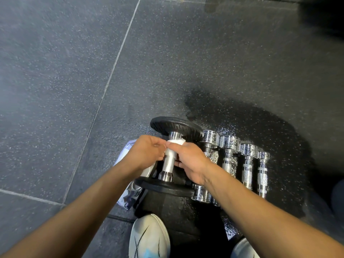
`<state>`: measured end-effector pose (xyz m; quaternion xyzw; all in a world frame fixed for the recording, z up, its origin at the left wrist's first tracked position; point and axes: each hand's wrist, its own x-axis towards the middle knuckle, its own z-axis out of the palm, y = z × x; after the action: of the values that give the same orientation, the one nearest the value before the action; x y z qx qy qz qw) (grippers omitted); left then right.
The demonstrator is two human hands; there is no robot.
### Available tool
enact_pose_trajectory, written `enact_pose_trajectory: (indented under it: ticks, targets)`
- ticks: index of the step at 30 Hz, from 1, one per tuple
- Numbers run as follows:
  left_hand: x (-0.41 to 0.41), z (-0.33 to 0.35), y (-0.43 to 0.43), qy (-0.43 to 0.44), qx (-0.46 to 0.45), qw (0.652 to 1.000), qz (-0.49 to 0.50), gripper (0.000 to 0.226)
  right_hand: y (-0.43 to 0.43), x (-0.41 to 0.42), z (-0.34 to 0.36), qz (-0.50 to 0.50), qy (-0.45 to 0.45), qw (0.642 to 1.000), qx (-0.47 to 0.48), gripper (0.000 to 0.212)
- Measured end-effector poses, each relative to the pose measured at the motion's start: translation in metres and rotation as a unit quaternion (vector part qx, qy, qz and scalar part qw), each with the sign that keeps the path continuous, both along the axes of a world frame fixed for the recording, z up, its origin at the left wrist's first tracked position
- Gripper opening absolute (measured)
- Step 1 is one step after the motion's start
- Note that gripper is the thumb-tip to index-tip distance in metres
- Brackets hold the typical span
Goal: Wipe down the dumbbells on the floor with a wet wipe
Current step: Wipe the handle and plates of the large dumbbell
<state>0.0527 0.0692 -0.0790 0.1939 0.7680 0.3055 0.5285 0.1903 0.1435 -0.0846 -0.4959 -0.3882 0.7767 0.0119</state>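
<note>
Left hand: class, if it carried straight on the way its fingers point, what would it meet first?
The left hand points rightward at the wet wipe wrapped on the black-plated dumbbell handle, so it would probably meet that first; the right hand lies just beyond. Depth is uncertain.

Legible markings: none.
The white and dark-blue soft wipe packet (130, 197), lying on the floor below the left hand's fingers (158, 146), carries dark print too blurred to read; no numbers are readable anywhere.
</note>
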Motion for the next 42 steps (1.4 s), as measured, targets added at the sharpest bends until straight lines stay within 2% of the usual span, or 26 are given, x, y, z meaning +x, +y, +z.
enact_pose_trajectory:
  ticks: [4, 7, 13, 16, 19, 22, 24, 27, 31, 33, 35, 37, 40, 42]
  targets:
    - [0.005, 0.0, 0.007, -0.021, 0.061, 0.992, 0.111, 0.019, 0.002, -0.008, 0.001, -0.115, 0.05, 0.991, -0.037, 0.03]
    - [0.003, 0.001, 0.005, -0.026, 0.08, 0.991, 0.106, 0.014, -0.001, -0.008, -0.001, -0.113, 0.056, 0.991, -0.048, 0.035]
    - [-0.011, 0.014, -0.005, 0.043, -0.015, 0.996, -0.077, 0.011, -0.001, 0.009, -0.002, 0.067, -0.04, 0.997, 0.009, 0.042]
    - [-0.014, 0.018, -0.009, 0.085, -0.077, 0.974, -0.193, 0.015, -0.003, 0.014, -0.003, 0.168, -0.088, 0.981, 0.044, 0.054]
    - [-0.012, 0.022, -0.011, 0.122, -0.099, 0.953, -0.26, 0.013, -0.007, 0.016, 0.001, 0.23, -0.124, 0.962, 0.075, 0.065]
    - [-0.012, 0.025, -0.011, 0.135, -0.1, 0.937, -0.307, 0.01, -0.008, 0.017, 0.008, 0.302, -0.153, 0.932, 0.133, 0.055]
    - [-0.015, 0.028, -0.01, 0.137, -0.105, 0.927, -0.332, 0.01, -0.005, 0.018, 0.016, 0.368, -0.175, 0.896, 0.176, 0.042]
    - [-0.018, 0.036, -0.008, 0.126, -0.119, 0.897, -0.406, 0.012, 0.003, 0.021, 0.034, 0.441, -0.171, 0.857, 0.204, 0.043]
    - [-0.021, 0.041, -0.004, 0.175, -0.153, 0.852, -0.469, 0.017, 0.009, 0.022, 0.04, 0.444, -0.164, 0.869, 0.142, 0.074]
    - [-0.021, 0.041, -0.004, 0.184, -0.156, 0.853, -0.463, 0.018, 0.007, 0.023, 0.034, 0.449, -0.177, 0.863, 0.15, 0.079]
    - [-0.018, 0.038, -0.005, 0.199, -0.154, 0.853, -0.457, 0.017, 0.001, 0.023, 0.029, 0.437, -0.178, 0.864, 0.175, 0.066]
    - [-0.012, 0.035, -0.007, 0.223, -0.146, 0.838, -0.477, 0.018, -0.008, 0.022, 0.026, 0.402, -0.159, 0.884, 0.18, 0.052]
    - [-0.007, 0.029, -0.009, 0.27, -0.129, 0.834, -0.463, 0.019, -0.014, 0.023, 0.021, 0.284, -0.107, 0.95, 0.067, 0.032]
    - [-0.007, 0.03, -0.009, 0.298, -0.118, 0.84, -0.438, 0.013, -0.01, 0.025, 0.021, 0.246, -0.1, 0.964, 0.028, 0.036]
